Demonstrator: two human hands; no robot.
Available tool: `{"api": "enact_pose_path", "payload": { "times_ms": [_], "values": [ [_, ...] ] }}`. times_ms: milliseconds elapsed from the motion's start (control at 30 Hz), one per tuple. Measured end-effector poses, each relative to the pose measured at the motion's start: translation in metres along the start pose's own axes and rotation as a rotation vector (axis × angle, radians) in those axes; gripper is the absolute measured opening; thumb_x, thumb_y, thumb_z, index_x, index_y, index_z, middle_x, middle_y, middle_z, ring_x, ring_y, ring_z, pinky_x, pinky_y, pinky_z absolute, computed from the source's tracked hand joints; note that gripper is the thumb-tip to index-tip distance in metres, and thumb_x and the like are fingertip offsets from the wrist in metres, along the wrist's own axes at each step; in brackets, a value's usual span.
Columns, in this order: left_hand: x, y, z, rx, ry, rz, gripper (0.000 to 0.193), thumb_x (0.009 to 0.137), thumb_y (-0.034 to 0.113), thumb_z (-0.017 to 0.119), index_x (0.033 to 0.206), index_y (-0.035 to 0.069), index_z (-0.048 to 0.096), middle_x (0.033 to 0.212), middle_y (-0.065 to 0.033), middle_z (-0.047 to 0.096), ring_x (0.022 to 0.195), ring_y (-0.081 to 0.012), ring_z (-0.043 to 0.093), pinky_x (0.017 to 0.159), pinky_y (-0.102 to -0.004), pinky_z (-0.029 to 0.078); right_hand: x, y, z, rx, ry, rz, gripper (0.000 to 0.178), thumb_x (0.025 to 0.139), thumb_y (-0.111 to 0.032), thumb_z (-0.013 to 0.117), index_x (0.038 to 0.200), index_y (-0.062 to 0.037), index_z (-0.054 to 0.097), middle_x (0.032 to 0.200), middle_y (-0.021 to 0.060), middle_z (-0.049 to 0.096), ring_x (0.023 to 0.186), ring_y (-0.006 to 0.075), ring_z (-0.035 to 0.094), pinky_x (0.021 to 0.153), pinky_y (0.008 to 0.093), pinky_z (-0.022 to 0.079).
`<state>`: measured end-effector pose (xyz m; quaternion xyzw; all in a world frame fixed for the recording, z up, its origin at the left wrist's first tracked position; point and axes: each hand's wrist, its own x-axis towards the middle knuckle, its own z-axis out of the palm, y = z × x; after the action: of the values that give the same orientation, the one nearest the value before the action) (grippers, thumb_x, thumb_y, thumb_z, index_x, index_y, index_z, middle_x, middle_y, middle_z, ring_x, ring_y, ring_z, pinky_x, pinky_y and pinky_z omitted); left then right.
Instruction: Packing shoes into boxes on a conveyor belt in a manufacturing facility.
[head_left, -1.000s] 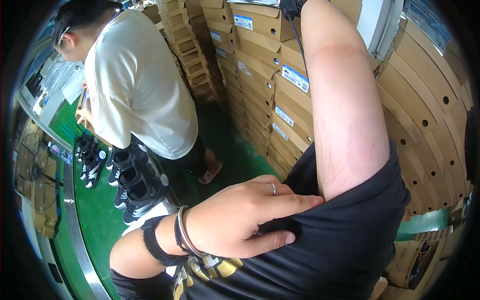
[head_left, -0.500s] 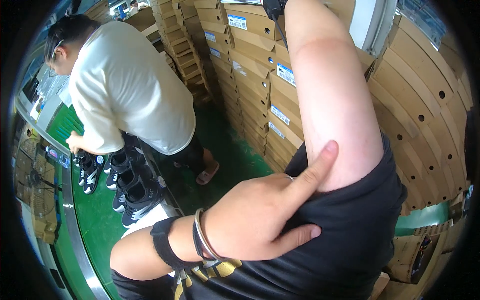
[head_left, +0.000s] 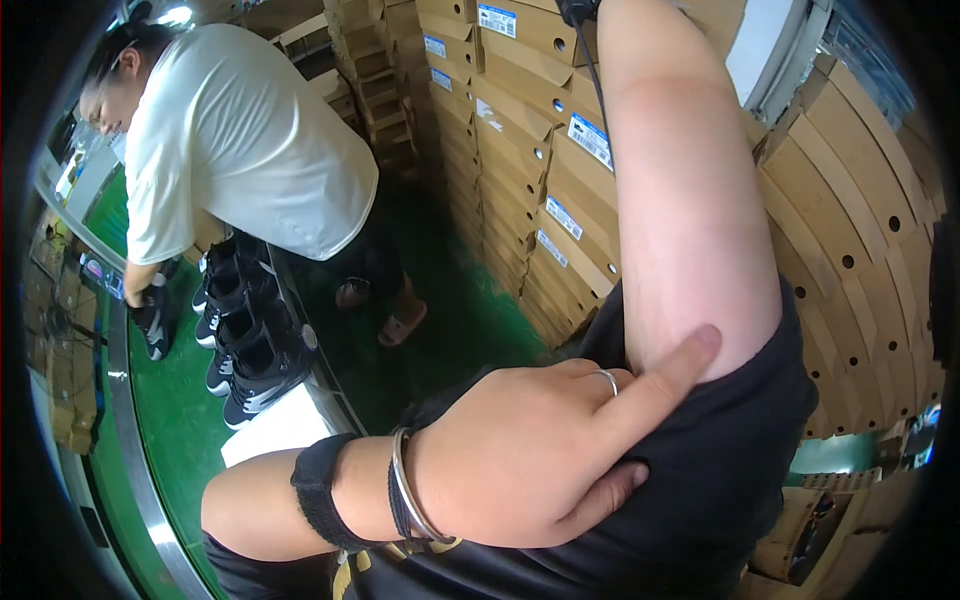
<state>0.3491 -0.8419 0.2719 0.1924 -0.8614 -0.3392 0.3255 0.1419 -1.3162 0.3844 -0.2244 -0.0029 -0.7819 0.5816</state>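
My left hand (head_left: 530,440) reaches across my chest to my right sleeve, with a ring on one finger and a bangle and black bands at the wrist. Its index finger rests on the bare skin of my right upper arm (head_left: 700,230), just past the hem. The thumb presses into the black sleeve (head_left: 700,450); the other fingers curl under, partly hidden. My right arm stretches up past the top edge, so that hand is out of sight. A black strap with a cord (head_left: 578,12) shows near that wrist.
Stacked brown shoe boxes (head_left: 510,130) stand ahead, more boxes (head_left: 850,230) at right. To the left runs a green conveyor (head_left: 180,440) with a metal rail. Black-and-white sneakers (head_left: 265,350) line its edge beside white paper (head_left: 285,425). A co-worker in a white shirt (head_left: 270,130) bends there, handling a sneaker (head_left: 152,318).
My left hand has shifted slightly right and down in view, its thumb more tucked into the sleeve. The co-worker has leaned lower, an arm now reaching down to a sneaker on the conveyor.
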Motion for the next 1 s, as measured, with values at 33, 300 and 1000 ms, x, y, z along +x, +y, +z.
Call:
{"api": "enact_pose_path", "payload": {
  "times_ms": [33, 300, 1000],
  "values": [
    [0.0, 0.0, -0.001, 0.017, -0.046, 0.006, 0.076, 0.063, 0.005, 0.057, 0.133, -0.002, 0.027, 0.061, -0.01, 0.05, 0.056, -0.0277, 0.053, 0.052, -0.0339, 0.044, 0.0, -0.001, 0.004, 0.051, 0.008, 0.01, 0.022, 0.077, -0.032, 0.057, 0.08, -0.0129, 0.047, 0.069, 0.0023, 0.05, 0.06, 0.018, 0.053, 0.049, 0.0309, 0.045],
    [0.01, 0.003, -0.004, 0.079, -0.207, 0.007, 0.076, 0.067, 0.011, 0.057, 0.135, 0.011, 0.023, 0.061, -0.0104, 0.051, 0.056, -0.0279, 0.055, 0.047, -0.0353, 0.045, -0.006, 0.008, -0.001, 0.02, 0.019, 0.008, 0.021, 0.077, -0.031, 0.057, 0.078, -0.0119, 0.047, 0.069, 0.0025, 0.05, 0.059, 0.0187, 0.053, 0.05, 0.0308, 0.045],
    [-0.004, 0.01, -0.015, 0.207, -0.059, -0.03, 0.06, 0.069, 0.016, 0.06, 0.125, 0.007, 0.038, 0.078, -0.0124, 0.051, 0.072, -0.0284, 0.054, 0.056, -0.0342, 0.047, 0.009, -0.013, 0.013, 0.032, -0.167, -0.043, 0.023, 0.075, -0.031, 0.056, 0.071, -0.0092, 0.05, 0.068, 0.0063, 0.056, 0.061, 0.0194, 0.053, 0.052, 0.029, 0.045]
  ]
}}
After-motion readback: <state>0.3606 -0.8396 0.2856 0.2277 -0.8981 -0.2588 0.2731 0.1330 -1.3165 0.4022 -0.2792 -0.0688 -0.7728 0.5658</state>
